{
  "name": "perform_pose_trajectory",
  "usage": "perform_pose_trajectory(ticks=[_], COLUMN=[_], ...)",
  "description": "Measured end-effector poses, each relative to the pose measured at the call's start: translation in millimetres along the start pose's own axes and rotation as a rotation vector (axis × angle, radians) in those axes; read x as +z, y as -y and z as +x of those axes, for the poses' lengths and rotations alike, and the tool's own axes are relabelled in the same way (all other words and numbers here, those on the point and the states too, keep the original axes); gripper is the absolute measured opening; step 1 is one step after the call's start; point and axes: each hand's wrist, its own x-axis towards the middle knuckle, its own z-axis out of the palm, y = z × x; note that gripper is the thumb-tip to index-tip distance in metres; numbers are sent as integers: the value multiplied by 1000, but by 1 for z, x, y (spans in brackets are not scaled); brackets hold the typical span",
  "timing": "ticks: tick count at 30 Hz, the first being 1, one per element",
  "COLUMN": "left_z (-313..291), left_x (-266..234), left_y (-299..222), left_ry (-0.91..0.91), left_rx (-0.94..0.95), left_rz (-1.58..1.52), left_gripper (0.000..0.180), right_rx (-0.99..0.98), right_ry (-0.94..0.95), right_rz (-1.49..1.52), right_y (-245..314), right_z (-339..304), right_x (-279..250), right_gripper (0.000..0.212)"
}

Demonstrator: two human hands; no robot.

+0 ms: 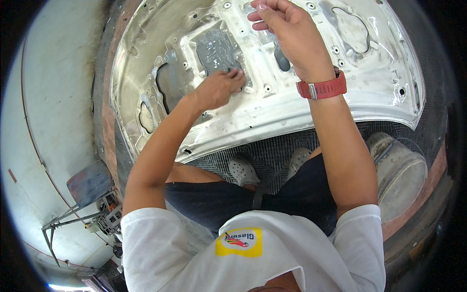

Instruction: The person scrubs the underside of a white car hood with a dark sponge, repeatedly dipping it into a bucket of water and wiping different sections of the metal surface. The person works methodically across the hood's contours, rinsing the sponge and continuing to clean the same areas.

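A large pale car bonnet lies with its ribbed, wet inner side facing up in front of me. My left hand is closed, its fingers bent down at the near edge of a dark grey, sudsy recess. Motion smears those fingertips, and whatever they may hold is hidden beneath them. Farther right, my right hand hovers over the panel with loosely bent, parted fingers. A bit of foam clings to its thumb, and no object shows in it. Around that wrist is a red watch.
A whitish bucket stands on the floor to my right. My feet in grey clogs are just below the bonnet's near edge, on dark ribbed matting. At left, a metal frame with a dark panel stands by the pale wall.
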Motion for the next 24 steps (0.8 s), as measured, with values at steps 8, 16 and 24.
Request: perform_pose_trajectory(ticks=[8,16,24], left_z=[-10,-18,-13], left_x=[6,22,-25], left_y=[21,41,13], left_ry=[-62,-157,78], left_rx=[-157,-246,-163], left_rz=[84,148,-664], left_gripper=[55,50,52], right_rx=[34,-71,-58], right_ry=[35,56,92], right_rz=[-75,-150,-143], right_y=[2,-10,-19], right_z=[-1,-2,7], right_x=[6,10,8], right_gripper=[32,29,26])
